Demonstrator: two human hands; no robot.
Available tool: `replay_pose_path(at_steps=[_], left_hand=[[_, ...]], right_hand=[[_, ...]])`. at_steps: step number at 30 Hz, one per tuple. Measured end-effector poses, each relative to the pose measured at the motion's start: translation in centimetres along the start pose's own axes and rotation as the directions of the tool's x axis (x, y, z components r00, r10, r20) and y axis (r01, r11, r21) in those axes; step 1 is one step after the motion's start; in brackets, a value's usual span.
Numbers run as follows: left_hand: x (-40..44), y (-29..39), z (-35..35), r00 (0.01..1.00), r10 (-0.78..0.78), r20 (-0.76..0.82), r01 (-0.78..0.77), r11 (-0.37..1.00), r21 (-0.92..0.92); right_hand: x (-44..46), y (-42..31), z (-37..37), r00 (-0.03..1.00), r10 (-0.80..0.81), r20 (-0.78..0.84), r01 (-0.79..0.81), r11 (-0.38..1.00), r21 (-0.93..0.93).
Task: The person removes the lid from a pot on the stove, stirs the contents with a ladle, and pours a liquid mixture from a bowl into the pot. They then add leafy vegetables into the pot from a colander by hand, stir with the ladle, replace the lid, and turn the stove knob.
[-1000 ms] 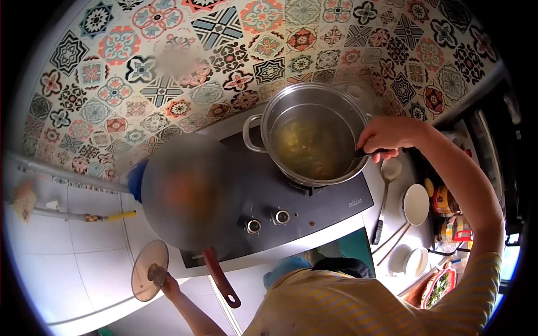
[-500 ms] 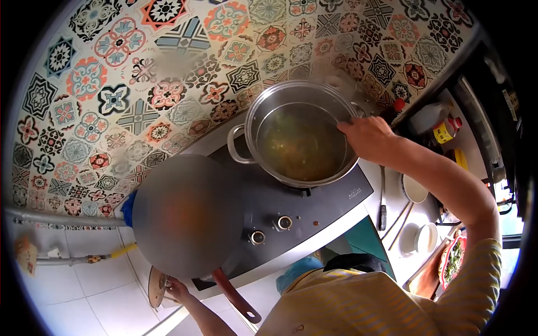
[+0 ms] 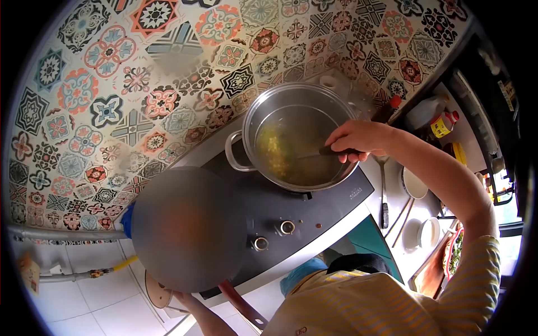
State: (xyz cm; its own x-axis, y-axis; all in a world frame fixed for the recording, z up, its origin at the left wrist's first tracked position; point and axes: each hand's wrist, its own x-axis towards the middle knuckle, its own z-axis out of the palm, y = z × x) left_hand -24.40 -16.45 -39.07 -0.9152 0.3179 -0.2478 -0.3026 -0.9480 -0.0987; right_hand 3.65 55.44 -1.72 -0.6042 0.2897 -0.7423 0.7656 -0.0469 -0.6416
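Note:
A large steel pot (image 3: 255,120) with side handles stands on the black stovetop, holding cloudy liquid with yellow-green bits (image 3: 274,148). My right hand (image 3: 358,140) is above the pot's right side, closed around the dark handle of a utensil (image 3: 336,151). Its thin metal shaft slants down into the liquid, where its end is hidden. At the lower left, my left hand (image 3: 180,298) is closed at the side of a round lid (image 3: 157,291), which is tilted beside the stove. The left fingers are partly hidden. Between the hands sits a pan with a reddish-brown handle (image 3: 241,305), its body heavily blurred.
Two control knobs (image 3: 287,227) lie along the front of the stovetop (image 3: 325,213). To the right are a spatula (image 3: 384,190), chopsticks (image 3: 403,224), white bowls (image 3: 430,232) and a red-rimmed dish of greens (image 3: 455,252). Bottles (image 3: 443,126) stand farther back. Patterned tiles line the wall.
My right hand has shifted from the pot's right rim to over the pot, and the dark utensil handle now shows. The yellow bits look more gathered on the left. The lid shows more of its face.

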Motion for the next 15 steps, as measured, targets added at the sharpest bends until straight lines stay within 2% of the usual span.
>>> replay_pose_path(at_steps=[5, 8, 10, 12, 13, 15], left_hand=[[-2.7, -3.1, 1.2, 0.996, -0.089, -0.019, 0.088, 0.995, -0.057], [-4.5, -0.5, 0.3, 0.959, -0.227, -0.168, 0.173, 0.943, -0.286], [-6.1, 1.6, -0.9, 0.935, -0.278, -0.218, 0.201, 0.926, -0.32], [-7.1, 2.1, -0.6, 0.937, -0.109, -0.332, 0.063, 0.987, -0.147], [-8.0, 0.9, 0.1, 0.91, 0.072, -0.409, -0.081, 0.997, -0.004], [-10.6, -1.8, 1.1, 0.763, 0.438, -0.474, -0.326, 0.896, 0.302]], right_hand=[[-1.5, 1.5, 0.1, 0.999, -0.033, -0.009, 0.034, 0.987, 0.156], [-2.7, 2.2, 0.1, 0.999, -0.048, -0.003, 0.047, 0.974, 0.223], [-3.5, 2.9, 0.1, 0.996, -0.091, -0.015, 0.092, 0.965, 0.246], [-4.5, 3.4, 0.3, 0.992, -0.122, -0.028, 0.125, 0.956, 0.267], [-5.2, 3.6, 0.4, 0.991, -0.131, -0.035, 0.135, 0.952, 0.275], [-6.1, 4.2, 0.5, 0.985, -0.168, -0.048, 0.174, 0.941, 0.29]])
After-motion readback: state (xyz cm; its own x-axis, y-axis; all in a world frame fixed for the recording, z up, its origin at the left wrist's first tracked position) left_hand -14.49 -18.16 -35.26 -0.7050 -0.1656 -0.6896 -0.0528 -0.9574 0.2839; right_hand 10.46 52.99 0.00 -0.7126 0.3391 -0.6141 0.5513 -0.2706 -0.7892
